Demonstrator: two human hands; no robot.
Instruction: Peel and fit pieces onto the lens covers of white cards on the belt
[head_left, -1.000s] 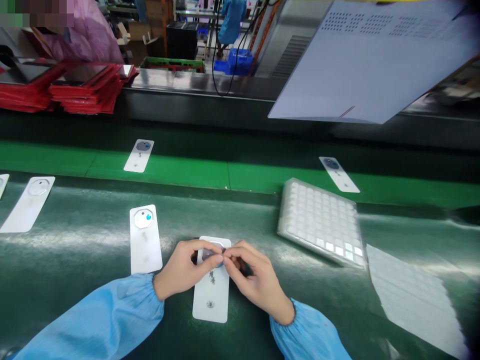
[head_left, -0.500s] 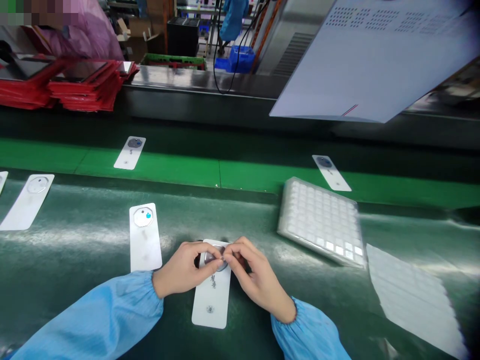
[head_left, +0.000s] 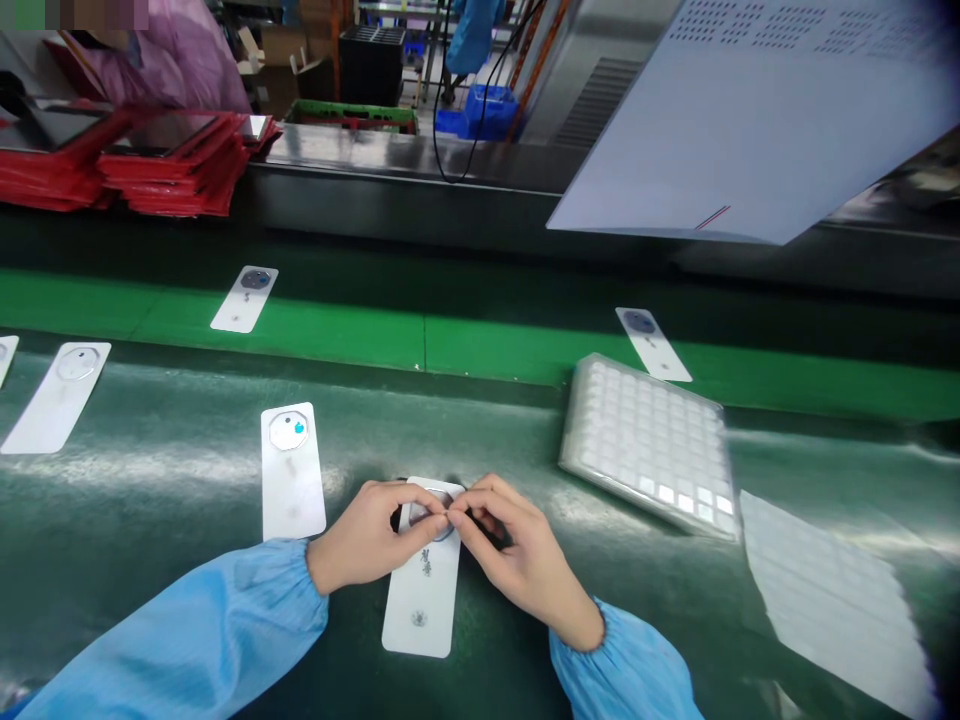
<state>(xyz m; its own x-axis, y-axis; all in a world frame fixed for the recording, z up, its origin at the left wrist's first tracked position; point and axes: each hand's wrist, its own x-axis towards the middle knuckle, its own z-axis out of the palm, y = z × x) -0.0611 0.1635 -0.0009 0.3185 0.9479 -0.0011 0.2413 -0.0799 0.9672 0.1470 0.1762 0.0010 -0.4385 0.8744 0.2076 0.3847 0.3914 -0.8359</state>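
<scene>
My left hand and my right hand meet over a white rectangular card lying on the dark green mat. Both hands pinch a round greyish disc near the card's far end, their fingertips touching at its right edge. Fingers hide most of the disc. Whether a thin film lies under the fingertips is too small to tell. Left of my hands lies a second white card bearing an octagonal clear piece with a blue spot.
A tray of white pads and a white sheet lie on the right. Further cards ride the green belt. A paper sheet hangs above. Red stacks stand beyond a metal ledge.
The cards on the far green belt have shifted left. My hands still pinch the disc, with small finger shifts, and my right wrist sits slightly further right.
</scene>
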